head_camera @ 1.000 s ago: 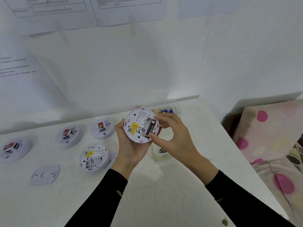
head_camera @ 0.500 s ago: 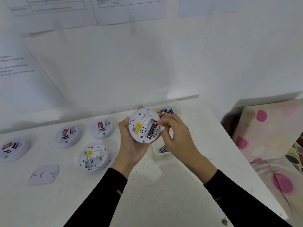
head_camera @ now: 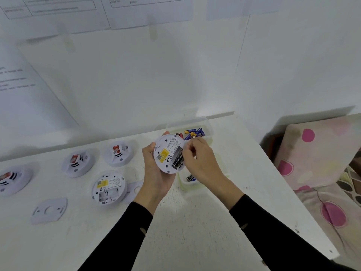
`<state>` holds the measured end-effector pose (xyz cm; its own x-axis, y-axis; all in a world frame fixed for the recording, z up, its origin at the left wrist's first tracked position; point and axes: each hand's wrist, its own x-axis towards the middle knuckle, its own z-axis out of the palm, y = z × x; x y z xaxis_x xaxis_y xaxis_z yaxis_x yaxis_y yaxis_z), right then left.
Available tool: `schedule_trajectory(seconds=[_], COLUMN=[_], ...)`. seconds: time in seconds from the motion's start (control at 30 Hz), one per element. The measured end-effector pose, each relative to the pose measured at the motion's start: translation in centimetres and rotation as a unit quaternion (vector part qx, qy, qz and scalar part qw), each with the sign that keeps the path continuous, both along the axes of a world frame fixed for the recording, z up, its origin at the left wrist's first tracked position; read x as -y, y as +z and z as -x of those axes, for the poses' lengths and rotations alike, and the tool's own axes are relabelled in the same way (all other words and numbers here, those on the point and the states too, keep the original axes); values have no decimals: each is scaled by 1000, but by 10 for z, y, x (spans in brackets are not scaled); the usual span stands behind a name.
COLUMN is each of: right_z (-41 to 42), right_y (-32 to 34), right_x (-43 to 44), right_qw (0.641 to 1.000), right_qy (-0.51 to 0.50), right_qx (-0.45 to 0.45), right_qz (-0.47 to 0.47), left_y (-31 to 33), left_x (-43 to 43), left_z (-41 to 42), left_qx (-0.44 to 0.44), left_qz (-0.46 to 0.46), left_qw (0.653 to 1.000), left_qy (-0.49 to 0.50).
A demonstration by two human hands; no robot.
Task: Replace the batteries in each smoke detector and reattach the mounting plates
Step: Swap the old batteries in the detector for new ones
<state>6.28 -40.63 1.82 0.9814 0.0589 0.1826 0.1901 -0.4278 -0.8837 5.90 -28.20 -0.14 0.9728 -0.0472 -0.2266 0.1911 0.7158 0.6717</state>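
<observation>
Detector (head_camera: 169, 153) is held back-up above the table (head_camera: 195, 222), mid-view, cradled in the left hand (head_camera: 156, 173), whose fingers and thumb curl round its rim. Its bay is open toward 4 o'clock on the back, with dark batteries (head_camera: 178, 159) lying in it and a yellow label just beside it at 9 o'clock. The right hand (head_camera: 201, 163) has its fingers curled, the fingertips bunched at the bay's 1 o'clock end; whether they pinch a battery I cannot tell. At 1 o'clock from the detector stands a clear tub (head_camera: 207, 124) holding blue batteries (head_camera: 193, 133). At 5 o'clock, partly behind the right hand, a second tub (head_camera: 183, 184) holds a single battery (head_camera: 191, 178). At 8 o'clock a second detector (head_camera: 109, 187) lies back-up, bay open, overlapping a plate (head_camera: 136, 188); farther out lies a loose plate (head_camera: 49, 211). Around 9 o'clock, face-up in a row, sit a third detector (head_camera: 119, 153), a fourth detector (head_camera: 78, 163) and a fifth detector (head_camera: 11, 180).
</observation>
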Motion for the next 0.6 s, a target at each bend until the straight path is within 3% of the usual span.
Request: schedule_trajectory(seconds=[0.27,0.33,0.4,0.47,0.6], right_z=[7,10,6,-4,-19], right_y=[6,10,8,-2,-37], right_x=[12,17,24,32,40], right_qw=[996,997,994,986,989], right_qy=[52,69,5,-77,-75], right_qx=[46,30,21,0,-115], right_qz=[54,-1,-107,-147,-49], left_y=[-5,-7,-8,-9,-11], left_x=[-2,-2,-3,-6,-14], left_z=[0,0,0,0,3], left_qx=[12,1,-12,-29,-39], left_qz=[30,38,48,58,70], left_qw=[999,999,999,997,996], left_qy=[-14,-10,6,31,43])
